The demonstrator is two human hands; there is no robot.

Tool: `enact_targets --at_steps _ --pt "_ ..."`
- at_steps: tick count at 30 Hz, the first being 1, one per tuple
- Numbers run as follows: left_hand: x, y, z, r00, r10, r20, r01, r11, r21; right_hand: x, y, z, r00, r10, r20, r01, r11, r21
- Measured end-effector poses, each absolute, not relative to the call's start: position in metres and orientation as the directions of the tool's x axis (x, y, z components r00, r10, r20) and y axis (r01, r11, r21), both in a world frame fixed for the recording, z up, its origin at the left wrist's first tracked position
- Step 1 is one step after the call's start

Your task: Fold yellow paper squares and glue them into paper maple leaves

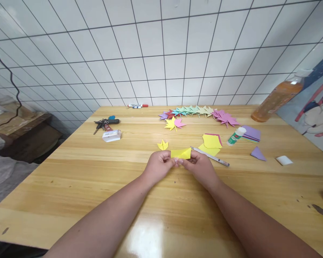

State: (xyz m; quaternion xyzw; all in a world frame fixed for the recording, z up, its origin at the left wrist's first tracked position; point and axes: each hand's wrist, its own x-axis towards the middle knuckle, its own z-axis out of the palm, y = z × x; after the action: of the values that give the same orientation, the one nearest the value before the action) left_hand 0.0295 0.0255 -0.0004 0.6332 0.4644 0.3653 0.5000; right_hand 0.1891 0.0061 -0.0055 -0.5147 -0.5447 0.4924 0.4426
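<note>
Between both hands is a folded piece of yellow paper [181, 153], held just above the table. My left hand [158, 164] pinches its left end, thumb in front. On the right end, my right hand [200, 165] closes in the same way, and the two thumb tips nearly meet below the paper. Just beyond my left hand lies a small folded yellow paper piece [163, 145]. A slim silver pen-like tool [214, 156] lies beside my right hand, partly hidden by it. Loose yellow sheets [212, 141] rest behind that tool, with a pink edge showing under them.
Folded paper leaves [193, 111] in several colours line the back, near a yellow-and-pink leaf [174, 123]. Right: glue stick [236, 136], purple paper stack [251, 133], purple triangle [257, 153], white eraser-like block [284, 160], bottle [280, 96]. Left: keys [105, 124], small white box [111, 135], markers [137, 105].
</note>
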Motion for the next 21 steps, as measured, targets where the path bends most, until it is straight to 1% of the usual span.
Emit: enact_targets --at_steps 4,9,13,17,19,21 --pt "0.0292 0.0262 -0.0030 0.292 0.956 0.001 0.263 -0.081 0.962 0.1911 0.0063 -0.0032 -0.064 0.996 -0.069 0.095 -0.063 -0.994" --pt "0.0285 0.0285 -0.0031 0.309 0.951 -0.010 0.251 -0.072 0.965 0.1954 0.0055 0.0008 -0.039 0.995 -0.093 0.094 -0.089 -0.992" --pt "0.0270 0.0291 -0.0038 0.306 0.952 -0.013 0.249 -0.067 0.966 0.1959 0.0049 0.0021 -0.073 0.995 -0.075 0.107 -0.066 -0.992" --pt "0.0270 0.0269 -0.0056 0.326 0.945 0.006 0.288 -0.105 0.952 0.1929 0.0046 0.0023 -0.101 0.994 -0.048 0.103 -0.037 -0.994" --pt "0.0276 0.0254 -0.0047 0.343 0.939 0.013 0.314 -0.128 0.941 0.1922 0.0054 0.0007 -0.069 0.996 -0.061 0.117 -0.053 -0.992" --pt "0.0282 0.0248 -0.0025 0.358 0.934 0.003 0.327 -0.128 0.936 0.1929 0.0068 -0.0009 -0.003 0.996 -0.088 0.110 -0.087 -0.990"
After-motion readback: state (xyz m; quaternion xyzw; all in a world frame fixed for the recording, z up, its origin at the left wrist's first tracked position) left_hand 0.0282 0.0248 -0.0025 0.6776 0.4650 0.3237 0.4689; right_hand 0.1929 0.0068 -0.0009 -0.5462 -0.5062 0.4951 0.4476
